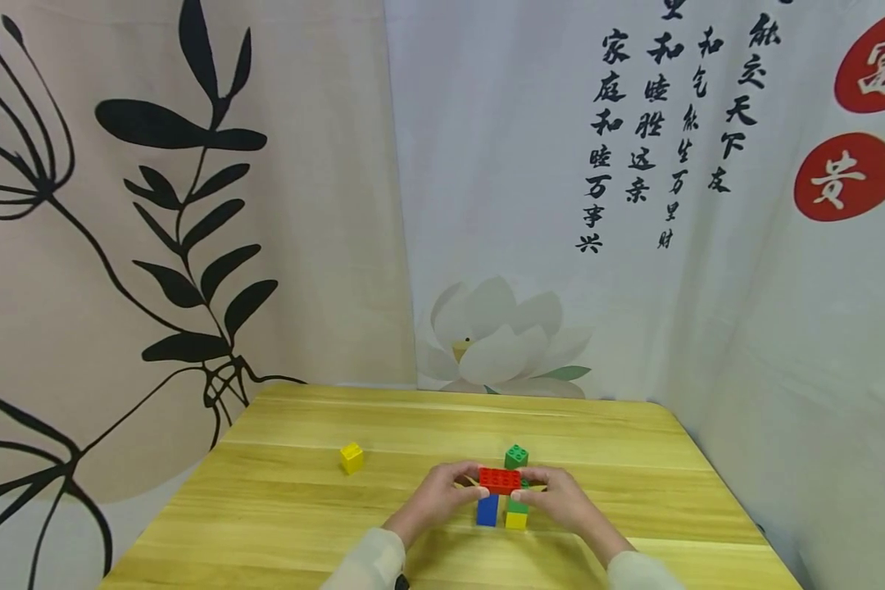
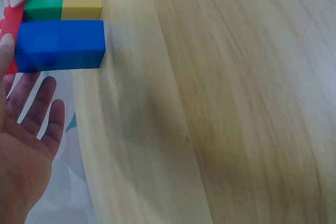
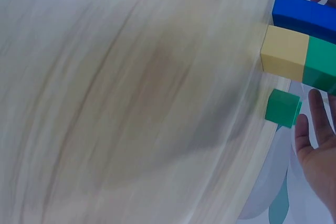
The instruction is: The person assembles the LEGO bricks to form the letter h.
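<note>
A long red toy brick (image 1: 500, 480) lies across the tops of two short stacks. The left stack is blue bricks (image 1: 487, 511), two high in the left wrist view. In the other, a green brick (image 2: 44, 2) sits on a yellow brick (image 1: 516, 521). My left hand (image 1: 446, 493) pinches the red brick's left end between thumb and forefinger, its other fingers spread loosely beside the blue stack. At the opposite end, my right hand (image 1: 562, 498) pinches the brick the same way. The right wrist view leaves the red brick out of frame.
Behind the stacks, close to my right hand, stands a loose green brick (image 1: 516, 456). Another yellow brick (image 1: 351, 458) sits farther left on the wooden table (image 1: 280, 508). A printed curtain (image 1: 339, 205) hangs past the table's far edge.
</note>
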Available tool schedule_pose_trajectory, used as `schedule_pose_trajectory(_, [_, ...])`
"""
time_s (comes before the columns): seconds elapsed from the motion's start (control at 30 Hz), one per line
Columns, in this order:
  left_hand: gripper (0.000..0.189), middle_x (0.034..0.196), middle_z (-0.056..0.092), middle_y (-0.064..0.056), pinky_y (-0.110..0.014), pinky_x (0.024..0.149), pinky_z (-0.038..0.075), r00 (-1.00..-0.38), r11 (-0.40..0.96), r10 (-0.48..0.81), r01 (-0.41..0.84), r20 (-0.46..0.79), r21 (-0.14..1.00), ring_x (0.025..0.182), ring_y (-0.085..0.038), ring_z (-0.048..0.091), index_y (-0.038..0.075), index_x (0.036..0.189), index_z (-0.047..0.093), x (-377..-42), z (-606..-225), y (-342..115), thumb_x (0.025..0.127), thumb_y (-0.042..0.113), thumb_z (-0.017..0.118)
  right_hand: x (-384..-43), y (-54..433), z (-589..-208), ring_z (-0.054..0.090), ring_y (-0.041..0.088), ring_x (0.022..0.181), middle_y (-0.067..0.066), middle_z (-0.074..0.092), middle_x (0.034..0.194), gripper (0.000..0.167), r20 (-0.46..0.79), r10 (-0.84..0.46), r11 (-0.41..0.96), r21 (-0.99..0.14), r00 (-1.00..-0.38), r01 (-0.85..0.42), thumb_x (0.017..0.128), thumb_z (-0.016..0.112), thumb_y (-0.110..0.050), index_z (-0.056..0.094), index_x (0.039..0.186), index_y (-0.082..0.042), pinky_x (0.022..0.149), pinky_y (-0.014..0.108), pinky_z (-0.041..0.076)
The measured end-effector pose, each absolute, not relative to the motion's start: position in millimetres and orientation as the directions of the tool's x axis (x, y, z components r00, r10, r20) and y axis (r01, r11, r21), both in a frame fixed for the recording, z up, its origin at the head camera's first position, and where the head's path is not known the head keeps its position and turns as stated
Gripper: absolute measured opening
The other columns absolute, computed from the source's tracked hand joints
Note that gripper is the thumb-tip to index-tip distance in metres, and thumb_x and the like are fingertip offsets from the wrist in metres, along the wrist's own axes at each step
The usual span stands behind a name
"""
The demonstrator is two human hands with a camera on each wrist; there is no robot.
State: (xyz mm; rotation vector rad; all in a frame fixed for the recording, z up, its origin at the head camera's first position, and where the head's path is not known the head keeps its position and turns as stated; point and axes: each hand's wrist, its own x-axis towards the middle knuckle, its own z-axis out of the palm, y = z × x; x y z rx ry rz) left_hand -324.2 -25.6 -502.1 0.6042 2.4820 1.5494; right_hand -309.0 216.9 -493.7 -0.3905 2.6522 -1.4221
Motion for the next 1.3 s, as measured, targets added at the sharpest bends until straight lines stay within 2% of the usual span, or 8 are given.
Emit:
schedule_pose_trajectory(0.43, [0.041, 0.113, 0.069, 0.001, -0.034, 0.082, 0.053, -0.915, 0.411, 0.399, 0.234, 0.057, 0.881, 0.101, -0.017, 0.060, 0.015, 0.125, 0.066, -327.5, -502.1, -58.9, 0.090, 0.035, 0.071, -310.1, 181.3, -492.5, 0.062, 0.025, 0.106, 0.017, 0.065, 0.126, 0.056, 0.026, -0.270, 0.517, -0.839, -0.962, -0.168, 0.087, 0.073, -0.039, 0.062, 0.129, -0.003, 0.084, 0.039, 0.057])
schedule_pose_trajectory(0.67, [0.042, 0.114, 0.069, -0.002, -0.038, 0.085, 0.053, -0.922, 0.417, 0.385, 0.218, 0.046, 0.882, 0.103, -0.018, 0.060, 0.012, 0.125, 0.066, -327.0, -500.7, -75.5, 0.089, 0.034, 0.072, -311.2, 164.9, -492.0, 0.062, 0.023, 0.106, 0.013, 0.067, 0.123, 0.048, 0.045, -0.297, 0.490, -0.850, -0.954, -0.193, 0.088, 0.072, -0.035, 0.065, 0.126, -0.006, 0.084, 0.038, 0.056])
schedule_pose_trajectory(1.07, [0.037, 0.112, 0.068, 0.001, -0.038, 0.086, 0.052, -0.928, 0.423, 0.371, 0.177, 0.009, 0.889, 0.103, -0.018, 0.060, 0.017, 0.120, 0.068, -328.3, -499.5, -78.7, 0.088, 0.035, 0.073, -313.2, 161.3, -492.8, 0.063, 0.023, 0.106, 0.013, 0.066, 0.125, 0.053, 0.023, -0.277, 0.494, -0.854, -0.961, -0.163, 0.087, 0.073, -0.038, 0.064, 0.128, -0.006, 0.084, 0.039, 0.057])
schedule_pose_trajectory(1.3, [0.040, 0.113, 0.068, 0.001, -0.040, 0.088, 0.053, -0.925, 0.422, 0.380, 0.180, 0.006, 0.888, 0.104, -0.018, 0.060, 0.017, 0.122, 0.067, -328.1, -498.8, -79.3, 0.088, 0.037, 0.073, -313.7, 161.6, -495.5, 0.062, 0.028, 0.110, 0.014, 0.066, 0.125, 0.052, 0.042, -0.270, 0.501, -0.847, -0.962, -0.178, 0.086, 0.074, -0.038, 0.065, 0.127, -0.008, 0.085, 0.042, 0.057])
